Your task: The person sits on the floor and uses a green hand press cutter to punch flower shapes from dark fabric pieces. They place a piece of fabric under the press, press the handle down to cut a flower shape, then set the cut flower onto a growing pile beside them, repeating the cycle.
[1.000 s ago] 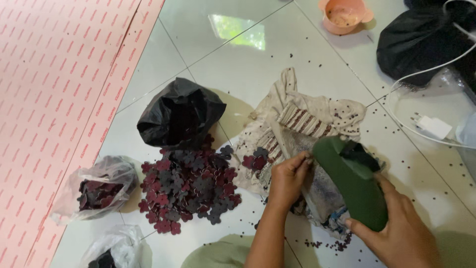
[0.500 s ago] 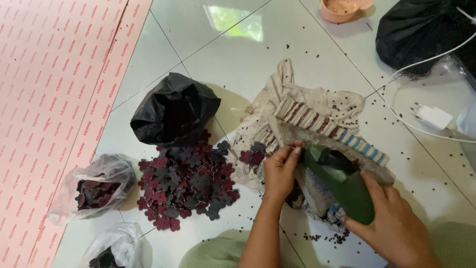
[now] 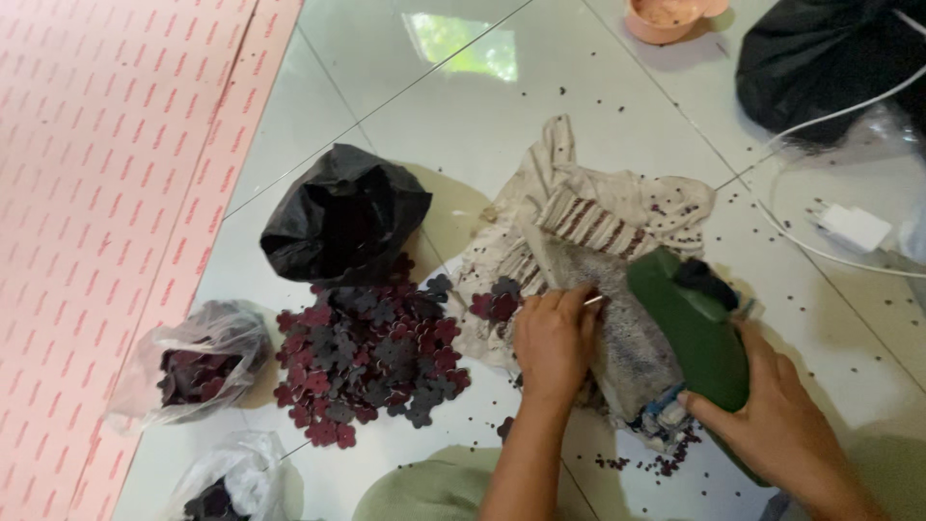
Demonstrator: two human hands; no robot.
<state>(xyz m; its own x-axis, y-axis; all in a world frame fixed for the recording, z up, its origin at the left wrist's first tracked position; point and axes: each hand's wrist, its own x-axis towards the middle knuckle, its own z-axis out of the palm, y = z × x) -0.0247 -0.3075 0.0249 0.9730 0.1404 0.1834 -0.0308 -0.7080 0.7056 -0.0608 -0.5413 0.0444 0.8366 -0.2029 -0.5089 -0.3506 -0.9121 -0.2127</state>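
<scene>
Your left hand (image 3: pixel 552 340) rests curled on the stained cloth (image 3: pixel 588 241), its fingers pressed together, pinching a thin pale sliver at about 1 o'clock. Your right hand (image 3: pixel 772 425) grips the green tool (image 3: pixel 696 328), fingers wrapped around its lower end. At 9 o'clock from your left hand, dark red flower-shaped pieces (image 3: pixel 371 352) lie heaped on the tiled floor (image 3: pixel 579 87), below a black bag (image 3: pixel 342 217).

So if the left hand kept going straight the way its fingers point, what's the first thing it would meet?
The left hand points up-right across the patterned cloth. It would probably meet the green tool held by the right hand first, though depth is hard to judge.
</scene>
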